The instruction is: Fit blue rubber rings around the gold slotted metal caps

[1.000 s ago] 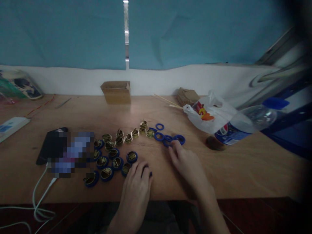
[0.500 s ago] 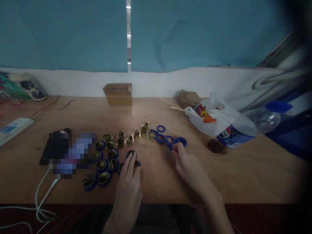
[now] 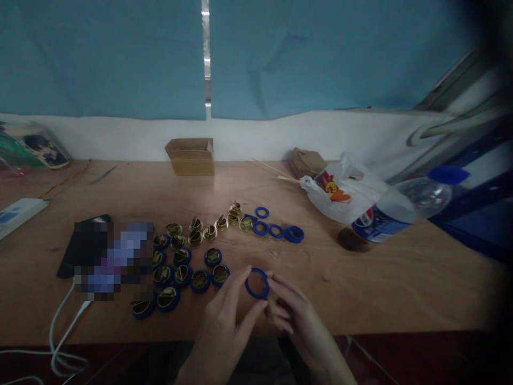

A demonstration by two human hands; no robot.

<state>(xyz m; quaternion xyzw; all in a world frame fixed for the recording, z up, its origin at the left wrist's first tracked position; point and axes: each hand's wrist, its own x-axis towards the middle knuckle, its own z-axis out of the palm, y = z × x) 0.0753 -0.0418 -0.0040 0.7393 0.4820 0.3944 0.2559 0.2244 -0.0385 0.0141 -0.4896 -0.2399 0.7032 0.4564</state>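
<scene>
A blue ring (image 3: 247, 289) is held up near the table's front edge between my two hands. My left hand (image 3: 226, 315) pinches its left and lower side with finger and thumb. On its right side, my right hand (image 3: 294, 310) grips it with the fingertips. To the left lie several round gold pin-backed badges set in blue rings (image 3: 200, 280). Behind them, several gold badge pieces without blue rings (image 3: 209, 232) stand in a loose line. More loose blue rings (image 3: 294, 233) lie beyond my right hand, some stacked or overlapping.
A phone with a blurred screen (image 3: 124, 256) and a black device (image 3: 86, 243) lie at left, with white cables (image 3: 60, 331). An open cardboard box (image 3: 192, 163) stands at the back. On the right are a plastic bag (image 3: 360, 200) and a tilted drink bottle (image 3: 385, 224).
My right hand has picked up a blue ring from the loose rings and brought it toward me. My left hand has left the badges and moved right to hold the same ring.
</scene>
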